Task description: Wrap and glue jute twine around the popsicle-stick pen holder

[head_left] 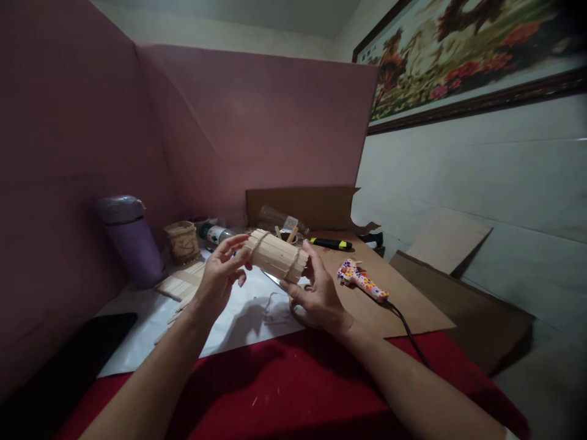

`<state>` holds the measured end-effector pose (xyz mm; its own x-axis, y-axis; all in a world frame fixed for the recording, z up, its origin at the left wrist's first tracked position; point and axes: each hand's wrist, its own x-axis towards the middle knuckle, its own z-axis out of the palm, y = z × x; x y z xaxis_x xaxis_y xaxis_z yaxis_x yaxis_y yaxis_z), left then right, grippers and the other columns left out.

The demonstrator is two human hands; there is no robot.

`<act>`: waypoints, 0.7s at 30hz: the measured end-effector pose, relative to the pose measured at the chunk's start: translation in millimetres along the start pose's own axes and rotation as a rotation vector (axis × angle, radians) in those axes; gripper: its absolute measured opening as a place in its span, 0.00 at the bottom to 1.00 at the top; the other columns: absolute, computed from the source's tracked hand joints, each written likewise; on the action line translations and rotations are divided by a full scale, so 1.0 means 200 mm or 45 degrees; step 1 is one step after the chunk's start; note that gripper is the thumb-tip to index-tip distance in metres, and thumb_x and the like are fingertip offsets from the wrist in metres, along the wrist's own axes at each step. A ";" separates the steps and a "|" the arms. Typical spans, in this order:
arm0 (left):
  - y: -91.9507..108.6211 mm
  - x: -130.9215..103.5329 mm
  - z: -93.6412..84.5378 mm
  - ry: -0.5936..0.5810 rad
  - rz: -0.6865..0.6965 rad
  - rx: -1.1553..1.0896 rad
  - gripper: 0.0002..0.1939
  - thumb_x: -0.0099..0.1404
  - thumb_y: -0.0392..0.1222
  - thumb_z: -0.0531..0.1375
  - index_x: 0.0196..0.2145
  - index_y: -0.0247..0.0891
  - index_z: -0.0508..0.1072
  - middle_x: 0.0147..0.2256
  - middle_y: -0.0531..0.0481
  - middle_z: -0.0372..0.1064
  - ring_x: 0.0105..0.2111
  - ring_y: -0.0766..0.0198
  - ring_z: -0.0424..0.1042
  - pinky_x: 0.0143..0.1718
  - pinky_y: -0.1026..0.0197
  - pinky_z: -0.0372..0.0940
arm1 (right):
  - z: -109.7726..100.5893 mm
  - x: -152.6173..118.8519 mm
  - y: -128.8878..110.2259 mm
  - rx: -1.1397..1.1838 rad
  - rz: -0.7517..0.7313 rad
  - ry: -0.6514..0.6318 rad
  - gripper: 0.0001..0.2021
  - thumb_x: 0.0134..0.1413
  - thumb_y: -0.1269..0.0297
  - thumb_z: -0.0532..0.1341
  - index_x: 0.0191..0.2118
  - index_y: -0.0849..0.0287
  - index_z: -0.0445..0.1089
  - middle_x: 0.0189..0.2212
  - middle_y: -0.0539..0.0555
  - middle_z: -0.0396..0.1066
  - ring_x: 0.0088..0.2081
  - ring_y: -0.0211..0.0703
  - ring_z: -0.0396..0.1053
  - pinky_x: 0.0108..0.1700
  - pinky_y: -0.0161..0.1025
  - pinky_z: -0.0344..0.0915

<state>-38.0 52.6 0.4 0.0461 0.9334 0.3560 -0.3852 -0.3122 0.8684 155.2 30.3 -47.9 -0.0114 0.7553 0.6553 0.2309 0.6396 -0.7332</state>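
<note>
Banded stick cylinder (276, 255) sits between both hands (221, 272) (322, 295).

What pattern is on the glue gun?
The glue gun has a multicoloured floral print; head view shows it.

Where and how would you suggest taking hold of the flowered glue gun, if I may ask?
Probably by the glue gun's handle, from the near right, once the right hand leaves the stick-covered cylinder. The gun lies flat, handle slanting that way; the cord leaves the handle's end, so grip just above it.
</note>
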 end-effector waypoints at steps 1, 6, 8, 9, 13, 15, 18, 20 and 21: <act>-0.01 0.00 0.00 0.057 -0.027 -0.027 0.22 0.49 0.45 0.70 0.41 0.38 0.71 0.30 0.53 0.67 0.22 0.70 0.67 0.12 0.72 0.54 | 0.00 0.00 0.00 -0.053 -0.032 0.017 0.43 0.48 0.59 0.67 0.66 0.59 0.46 0.55 0.65 0.65 0.53 0.57 0.67 0.52 0.55 0.67; -0.09 -0.02 0.04 0.256 -0.413 -0.074 0.19 0.57 0.54 0.63 0.31 0.34 0.67 0.27 0.48 0.69 0.16 0.73 0.63 0.12 0.71 0.55 | -0.02 -0.01 0.01 -0.401 -0.241 0.131 0.39 0.52 0.64 0.63 0.65 0.63 0.45 0.59 0.69 0.58 0.59 0.60 0.60 0.55 0.60 0.63; -0.12 -0.05 0.08 0.143 -0.526 -0.069 0.22 0.58 0.56 0.62 0.31 0.30 0.70 0.27 0.41 0.71 0.18 0.68 0.67 0.15 0.68 0.59 | -0.01 -0.01 0.03 -0.548 -0.362 0.135 0.38 0.53 0.66 0.62 0.65 0.65 0.45 0.59 0.70 0.57 0.59 0.61 0.57 0.56 0.61 0.62; -0.13 -0.08 0.11 -0.013 -0.590 -0.105 0.23 0.58 0.57 0.61 0.33 0.29 0.72 0.29 0.39 0.72 0.22 0.65 0.71 0.18 0.67 0.63 | -0.01 -0.02 0.04 -0.609 -0.419 0.119 0.38 0.53 0.66 0.62 0.66 0.65 0.44 0.58 0.70 0.57 0.59 0.61 0.57 0.56 0.61 0.61; -0.13 -0.16 0.20 -0.083 -0.664 -0.356 0.25 0.57 0.58 0.62 0.40 0.31 0.74 0.34 0.41 0.75 0.28 0.64 0.73 0.30 0.65 0.67 | 0.00 -0.03 0.03 -0.830 -0.661 0.022 0.36 0.57 0.68 0.59 0.67 0.64 0.42 0.58 0.69 0.56 0.59 0.62 0.56 0.56 0.61 0.62; -0.13 -0.19 0.23 -0.113 -0.639 -0.475 0.27 0.56 0.58 0.63 0.42 0.31 0.75 0.36 0.41 0.75 0.32 0.61 0.73 0.34 0.63 0.67 | 0.01 -0.04 0.00 -0.930 -0.754 -0.020 0.34 0.58 0.71 0.57 0.67 0.62 0.44 0.58 0.68 0.57 0.59 0.62 0.55 0.55 0.61 0.62; -0.11 -0.19 0.23 -0.046 -0.632 -0.543 0.23 0.56 0.51 0.65 0.43 0.31 0.74 0.37 0.42 0.75 0.36 0.60 0.74 0.39 0.62 0.66 | 0.04 -0.07 -0.04 -0.993 -0.802 -0.085 0.33 0.58 0.76 0.56 0.67 0.59 0.46 0.58 0.66 0.57 0.60 0.61 0.55 0.56 0.59 0.63; -0.10 -0.19 0.22 -0.014 -0.676 -0.564 0.21 0.57 0.48 0.65 0.44 0.30 0.74 0.37 0.41 0.75 0.35 0.59 0.74 0.39 0.60 0.66 | 0.05 -0.09 -0.06 -0.926 -0.755 -0.112 0.33 0.58 0.75 0.56 0.67 0.58 0.45 0.59 0.66 0.56 0.61 0.61 0.53 0.56 0.59 0.63; -0.10 -0.18 0.21 -0.003 -0.696 -0.576 0.20 0.58 0.47 0.64 0.44 0.30 0.74 0.37 0.41 0.76 0.35 0.59 0.74 0.39 0.60 0.66 | 0.05 -0.10 -0.06 -0.872 -0.700 -0.107 0.34 0.59 0.72 0.57 0.68 0.59 0.43 0.60 0.66 0.55 0.61 0.61 0.53 0.56 0.60 0.63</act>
<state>6.7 17.4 -15.6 0.3439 0.9348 -0.0885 -0.6513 0.3053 0.6947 142.1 9.3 -53.4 -0.3579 0.3910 0.8480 0.7038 0.7097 -0.0301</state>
